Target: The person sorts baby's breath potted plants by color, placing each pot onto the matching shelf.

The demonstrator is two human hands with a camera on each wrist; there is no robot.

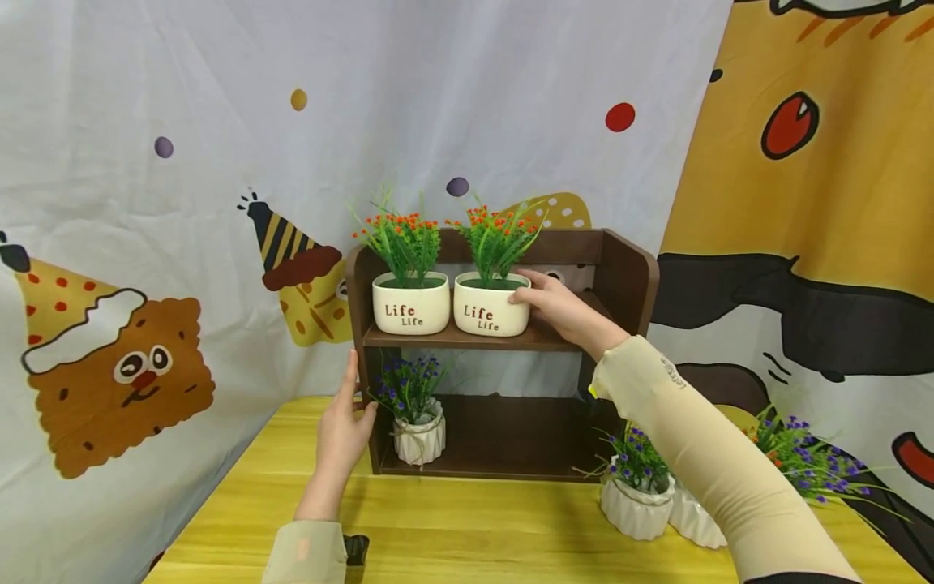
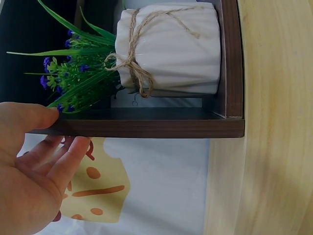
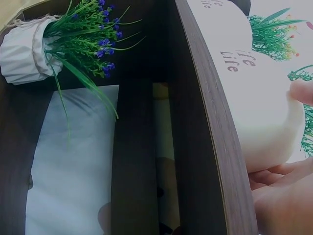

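Observation:
My right hand (image 1: 562, 310) grips the right end of a cream oval flower pot (image 1: 490, 318) with red lettering and orange-flowered greenery, thumb in front and fingers behind. The pot stands on the upper board of a dark brown shelf (image 1: 631, 280). A matching flower pot (image 1: 411, 315) stands close on its left. My left hand (image 1: 343, 438) holds the shelf's left side panel (image 2: 146, 128), thumb inside and fingers outside. Near that thumb, on the lower board, stands a white ribbed pot (image 2: 176, 54) with twine and purple flowers.
Right of the shelf, on the yellow wood-grain table (image 1: 467, 527), stand a white pot with purple flowers (image 1: 636, 507) and another white pot (image 1: 693, 519) partly behind my right sleeve. A small black object (image 1: 356, 549) lies by my left cuff. A printed cloth (image 1: 467, 97) hangs behind.

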